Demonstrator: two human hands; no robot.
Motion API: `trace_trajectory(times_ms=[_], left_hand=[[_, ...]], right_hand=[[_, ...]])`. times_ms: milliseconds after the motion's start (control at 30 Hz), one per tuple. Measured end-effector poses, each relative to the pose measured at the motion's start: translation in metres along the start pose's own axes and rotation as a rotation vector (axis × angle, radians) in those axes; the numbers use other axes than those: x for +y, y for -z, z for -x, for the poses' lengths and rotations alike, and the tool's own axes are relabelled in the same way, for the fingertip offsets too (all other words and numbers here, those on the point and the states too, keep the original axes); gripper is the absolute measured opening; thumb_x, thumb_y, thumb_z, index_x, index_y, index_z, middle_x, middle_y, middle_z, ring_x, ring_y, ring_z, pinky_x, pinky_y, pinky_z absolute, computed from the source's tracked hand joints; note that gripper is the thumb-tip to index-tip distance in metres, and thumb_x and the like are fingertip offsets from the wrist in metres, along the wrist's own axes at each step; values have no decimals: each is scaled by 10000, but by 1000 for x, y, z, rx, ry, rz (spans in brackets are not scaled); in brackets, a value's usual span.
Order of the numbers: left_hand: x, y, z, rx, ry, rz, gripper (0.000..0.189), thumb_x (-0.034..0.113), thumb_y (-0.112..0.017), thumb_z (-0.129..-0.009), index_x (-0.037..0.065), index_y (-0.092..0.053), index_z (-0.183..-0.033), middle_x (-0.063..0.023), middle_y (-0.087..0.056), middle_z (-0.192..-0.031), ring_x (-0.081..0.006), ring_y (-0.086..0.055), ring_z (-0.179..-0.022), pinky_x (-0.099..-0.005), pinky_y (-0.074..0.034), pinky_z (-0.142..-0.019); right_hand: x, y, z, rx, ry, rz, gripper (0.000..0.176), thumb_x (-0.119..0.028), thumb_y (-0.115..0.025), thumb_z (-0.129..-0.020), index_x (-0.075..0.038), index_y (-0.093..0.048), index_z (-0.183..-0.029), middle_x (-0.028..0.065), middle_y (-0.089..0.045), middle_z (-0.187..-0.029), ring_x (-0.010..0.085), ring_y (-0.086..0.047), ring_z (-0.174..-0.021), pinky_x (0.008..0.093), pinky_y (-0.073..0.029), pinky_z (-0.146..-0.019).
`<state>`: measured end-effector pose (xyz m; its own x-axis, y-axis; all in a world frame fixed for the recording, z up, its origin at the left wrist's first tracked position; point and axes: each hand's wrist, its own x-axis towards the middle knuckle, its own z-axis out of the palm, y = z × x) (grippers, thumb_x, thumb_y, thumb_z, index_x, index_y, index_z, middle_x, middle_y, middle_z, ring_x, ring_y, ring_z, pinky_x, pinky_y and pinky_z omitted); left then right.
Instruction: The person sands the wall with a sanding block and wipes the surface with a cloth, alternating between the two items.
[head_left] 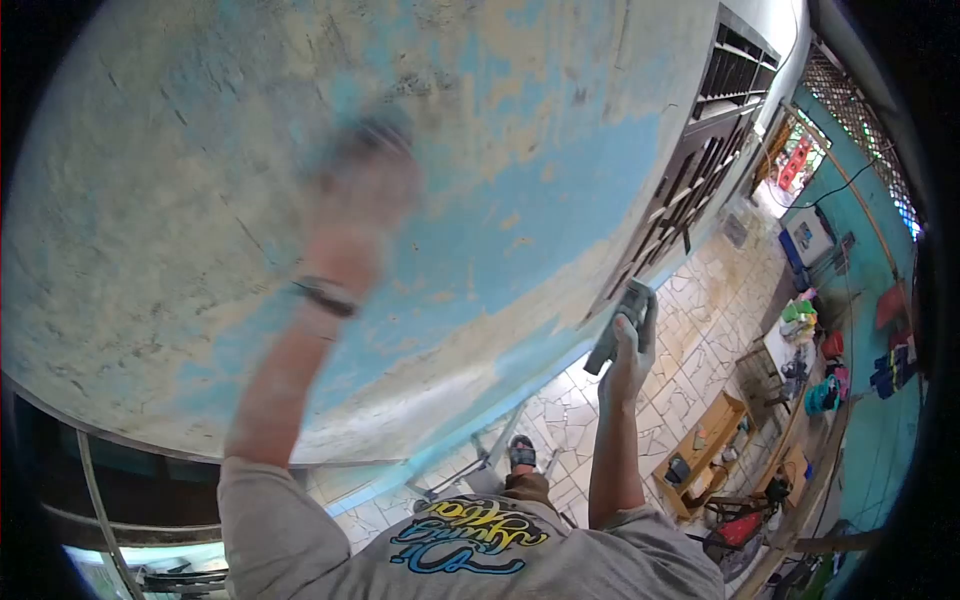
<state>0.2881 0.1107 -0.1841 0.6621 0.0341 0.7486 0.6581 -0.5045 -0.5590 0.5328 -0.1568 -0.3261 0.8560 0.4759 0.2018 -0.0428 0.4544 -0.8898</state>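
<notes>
My left hand [370, 195] is pressed up against the large painted wall [530, 210], smeared by motion, with a dark blurred patch at its fingertips; I cannot tell whether it holds anything. A dark band [327, 296] circles that wrist. Around the hand, the wall's light blue paint is patchy, with worn beige and grey areas showing. My right hand [630, 360] is lower and to the right, apart from the wall face. Its dusty fingers are closed around a flat grey-green block [622, 322], the thumb lying along its face.
Barred windows [660, 220] run along the wall at right. Below lies a cracked-tile floor [690, 300], with metal legs of a stand [485, 470] near my foot. A wooden box [705, 450] and a cluttered table [785, 350] stand at right, beside a teal wall [880, 420].
</notes>
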Motion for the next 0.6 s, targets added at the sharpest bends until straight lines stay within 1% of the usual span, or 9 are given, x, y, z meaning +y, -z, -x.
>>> trace_trajectory(times_ms=[67,133,233,300,333,400,433,467,600], left_hand=[[112,-54,75,-431,-73,471,392,244,-516,-930,77,-544,-1284,-126,-540,-1298,-309,-478,-1200,-502,-378,-1002],[191,-77,163,-633,-275,664,373,228,-518,-913,68,-552,-1248,-125,-559,-1243,-306,-497,-1140,-490,-396,-959],[208,-53,169,-756,-323,658,346,203,-520,-886,55,-563,-1196,-123,-587,-1159,-302,-526,-1050,-473,-424,-895],[163,-36,92,-698,-102,552,328,187,-521,-869,46,-571,-1160,-122,-606,-1104,-300,-545,-990,-461,-443,-853],[129,-24,48,-525,5,451,319,179,-522,-860,41,-575,-1143,-121,-615,-1076,-298,-555,-960,-456,-452,-831],[61,12,-16,166,181,312,379,93,-593,-806,98,-630,-1183,-93,-616,-1245,-321,-523,-1222,-429,-418,-1013],[49,25,-43,217,154,172,386,95,-578,-828,91,-609,-1213,-99,-622,-1227,-316,-551,-1182,-426,-451,-976],[49,28,-61,264,129,31,393,97,-564,-851,84,-587,-1244,-106,-628,-1210,-311,-579,-1142,-423,-484,-939],[191,-96,-14,-225,-86,185,386,93,-492,-904,54,-544,-1284,-126,-664,-994,-256,-647,-818,-365,-533,-662]], right_hand=[[5,30,4,96,17,35,727,-189,-638,-860,-1,-340,-1495,119,-518,-1303,193,-516,-1122,311,-422,-961],[-1,58,14,127,8,64,722,-165,-640,-862,-17,-338,-1501,102,-535,-1280,166,-531,-1048,283,-444,-901],[-8,95,17,92,45,204,728,-195,-645,-865,-32,-337,-1504,93,-537,-1280,159,-524,-1051,285,-441,-895],[-13,94,15,179,8,207,733,-214,-646,-862,-24,-339,-1501,100,-531,-1282,162,-512,-1061,283,-428,-905],[-14,91,12,202,-1,188,731,-210,-644,-860,-20,-341,-1498,100,-529,-1281,165,-508,-1058,282,-423,-906],[-13,83,8,203,19,170,724,-201,-635,-855,-13,-349,-1492,99,-527,-1277,169,-506,-1039,279,-419,-900],[-11,82,9,165,6,166,719,-189,-633,-852,-10,-353,-1489,97,-530,-1279,169,-509,-1038,283,-422,-903],[-8,77,10,155,23,173,724,-182,-637,-849,-10,-350,-1491,93,-535,-1265,164,-509,-1033,282,-424,-901],[8,71,7,128,-65,165,740,-151,-639,-842,-1,-332,-1498,79,-537,-1228,147,-508,-1039,280,-428,-905]])
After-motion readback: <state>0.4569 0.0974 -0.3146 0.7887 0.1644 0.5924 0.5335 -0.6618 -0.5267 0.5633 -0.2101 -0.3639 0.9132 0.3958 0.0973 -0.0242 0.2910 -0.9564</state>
